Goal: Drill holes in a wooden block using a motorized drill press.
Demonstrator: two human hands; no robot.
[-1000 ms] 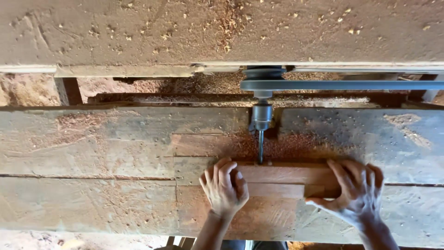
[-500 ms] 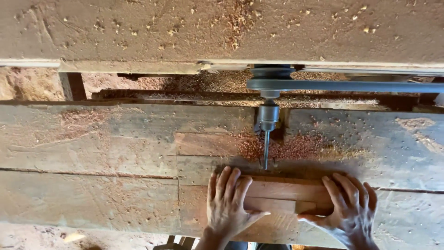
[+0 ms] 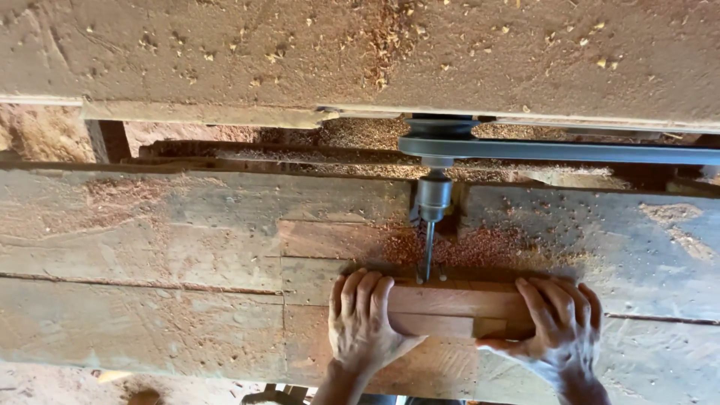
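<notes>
- Block [image 3: 450, 311] of reddish wood lies flat on the bench [image 3: 150, 300], long side running left to right, between my two hands.
- Its far edge meets the tip of the bit [image 3: 427, 259], which points toward me from the chuck [image 3: 433, 199].
- My left hand [image 3: 364, 322] covers the block's left end, fingers [image 3: 358, 289] close together and curled over the far edge, thumb along the near side.
- My right hand [image 3: 559, 330] clasps the right end, fingers spread a little over the top, thumb hooked under the near edge.
- Both wrists come up from the bottom of the view, palms down.
- Sawdust [image 3: 480, 244] is heaped about the bit, just beyond the block.
- A dark belt [image 3: 570, 151] runs rightward from a pulley [image 3: 439, 127] above the chuck.
</notes>
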